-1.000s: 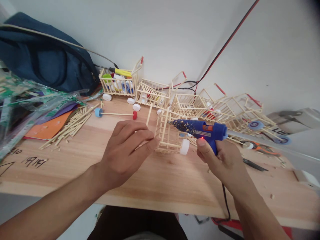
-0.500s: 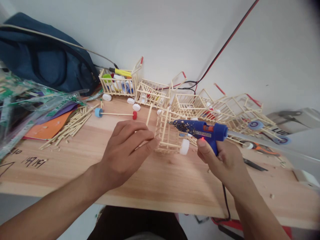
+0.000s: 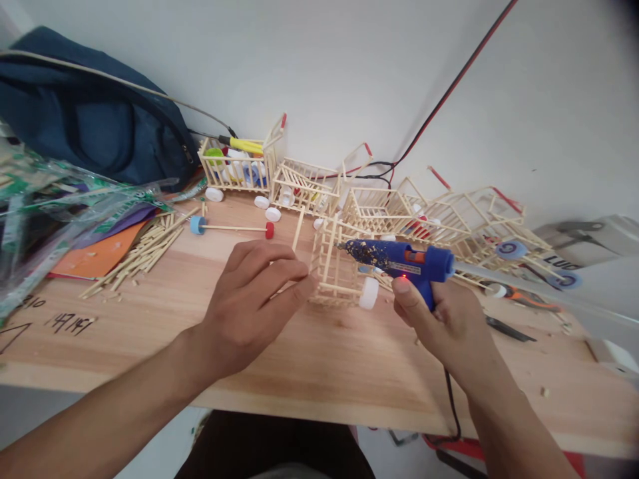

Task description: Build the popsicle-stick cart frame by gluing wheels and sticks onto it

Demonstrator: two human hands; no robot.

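Observation:
My right hand (image 3: 452,319) is wrapped round a blue hot glue gun (image 3: 424,263), its thumb beside a glowing red light. A clear glue stick comes out of the back, and the stained nozzle points left at the top of a small wooden-stick cart (image 3: 332,289). That cart lies on the table with one white wheel (image 3: 369,293) towards me. My left hand (image 3: 254,293) pinches the cart's left side between thumb and fingers, which partly hide that side. Left of it, a stick axle (image 3: 234,228) carries a blue cap and a red cap.
Several finished stick carts (image 3: 307,183) with red-tipped handles line the wall. Loose sticks (image 3: 142,256), coloured paper (image 3: 100,253) and plastic wrappers (image 3: 40,219) lie left, below a dark blue bag (image 3: 100,113). Orange-handled pliers (image 3: 532,297) and a dark blade-like tool (image 3: 509,328) lie right.

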